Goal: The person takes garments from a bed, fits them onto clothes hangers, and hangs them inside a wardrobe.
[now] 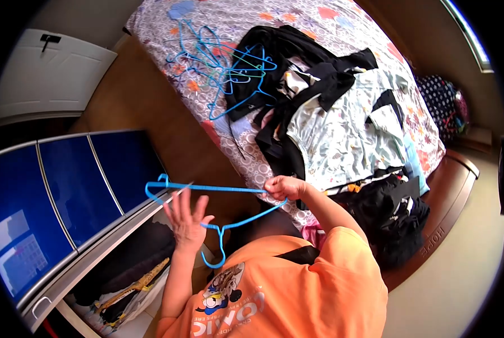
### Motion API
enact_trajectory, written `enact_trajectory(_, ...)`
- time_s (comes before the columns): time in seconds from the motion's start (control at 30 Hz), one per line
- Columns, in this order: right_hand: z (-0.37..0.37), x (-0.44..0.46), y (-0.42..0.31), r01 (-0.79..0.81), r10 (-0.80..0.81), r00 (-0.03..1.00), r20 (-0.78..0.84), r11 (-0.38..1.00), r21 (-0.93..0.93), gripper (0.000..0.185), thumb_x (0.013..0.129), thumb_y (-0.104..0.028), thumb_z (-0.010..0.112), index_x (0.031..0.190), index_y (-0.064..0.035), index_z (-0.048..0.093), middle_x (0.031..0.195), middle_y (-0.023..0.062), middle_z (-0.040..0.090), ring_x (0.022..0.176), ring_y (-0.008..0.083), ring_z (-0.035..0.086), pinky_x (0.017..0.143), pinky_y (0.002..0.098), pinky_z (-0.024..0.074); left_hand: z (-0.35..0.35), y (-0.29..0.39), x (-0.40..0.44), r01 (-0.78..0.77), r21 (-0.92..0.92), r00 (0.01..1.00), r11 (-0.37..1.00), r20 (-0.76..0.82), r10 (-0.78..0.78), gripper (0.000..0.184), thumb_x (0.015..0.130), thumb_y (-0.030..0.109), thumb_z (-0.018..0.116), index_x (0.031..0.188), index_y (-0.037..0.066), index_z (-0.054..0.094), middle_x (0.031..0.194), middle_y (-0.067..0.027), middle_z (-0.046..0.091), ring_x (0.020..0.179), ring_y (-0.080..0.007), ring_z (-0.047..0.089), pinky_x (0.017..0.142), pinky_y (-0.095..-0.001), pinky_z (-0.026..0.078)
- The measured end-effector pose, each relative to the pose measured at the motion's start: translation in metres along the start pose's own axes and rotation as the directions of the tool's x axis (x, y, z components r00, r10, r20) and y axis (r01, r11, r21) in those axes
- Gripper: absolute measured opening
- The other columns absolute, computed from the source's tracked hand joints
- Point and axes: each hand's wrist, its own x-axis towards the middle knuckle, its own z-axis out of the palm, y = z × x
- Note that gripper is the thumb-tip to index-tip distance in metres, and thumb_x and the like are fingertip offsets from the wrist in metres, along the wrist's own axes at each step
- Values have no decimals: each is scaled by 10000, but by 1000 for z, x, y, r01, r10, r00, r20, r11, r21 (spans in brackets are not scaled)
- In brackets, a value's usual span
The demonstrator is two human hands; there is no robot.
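- Okay, one orange shirt (331, 276) fills the near edge, two bare arms reaching out from it.
- Two hands at work: the right hand (284, 188) is clamped on an end of one blue hanger (224, 188), while the left hand (189, 222) is spread wide, fingers apart, overlapping the other end; whether it touches, I can't tell.
- That hanger is up in front of the body, hook pointing back toward the shirt.
- Left side, one cabinet (77, 180) shows three glossy blue panels, with clothes (133, 290) packed in the open space below.
- Over to the right, one heap of black clothes (387, 219) sits beside one brown headboard (438, 225).
- Mid-bed, one pale patterned garment (342, 135) lies across dark ones.
- Beyond, a tangle of hangers (224, 69), blue and green, too knotted to count.
- Under it all, one flowered, circle-patterned bedspread (370, 28).
- And the room: brown floor (128, 96), one white door (54, 79) far left, one bright window (472, 34) far right.
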Motion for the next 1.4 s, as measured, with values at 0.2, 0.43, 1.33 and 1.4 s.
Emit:
enact_trajectory(0.2, -38, 14, 57, 290, -313, 735, -602, 947, -138, 357, 896, -350, 547, 953, -1, 595, 551, -6, 476, 508, 124, 487, 465, 263, 366, 31, 16, -13, -79, -243, 863, 967, 469, 189, 241, 748, 222, 657, 977, 180, 597, 837, -62, 630, 855, -250, 603, 741, -412, 458)
enact_trajectory(0.43, -87, -26, 64, -745, -398, -41, -916, 623, -238, 500, 767, -364, 660, 1099, -26, 497, 1096, 171, 546, 1013, 344, 557, 813, 432, 477, 23, 31, -37, 406, -461, 852, 789, 502, -145, 276, 835, 193, 608, 1109, 174, 588, 823, -115, 629, 743, -303, 609, 618, -369, 474)
enact_trajectory(1.33, 104, -68, 4, -479, -968, 175, -179, 75, -875, 345, 823, -380, 610, 737, -59, 514, 645, 176, 583, 631, 398, 573, 578, 472, 443, -57, -1, -109, 112, -750, 989, 652, 18, -148, 147, 802, 97, 639, 947, 93, 660, 784, -87, 641, 696, -256, 619, 599, -317, 494)
enact_trajectory(1.4, 171, -64, 3, -322, -870, 437, -226, 84, -943, 343, 830, -387, 588, 779, -49, 560, 710, 196, 599, 711, 407, 578, 634, 463, 452, -77, -8, -120, 56, -669, 991, 741, 125, 37, 142, 814, 85, 630, 947, 48, 665, 773, -109, 636, 681, -235, 613, 612, -284, 478)
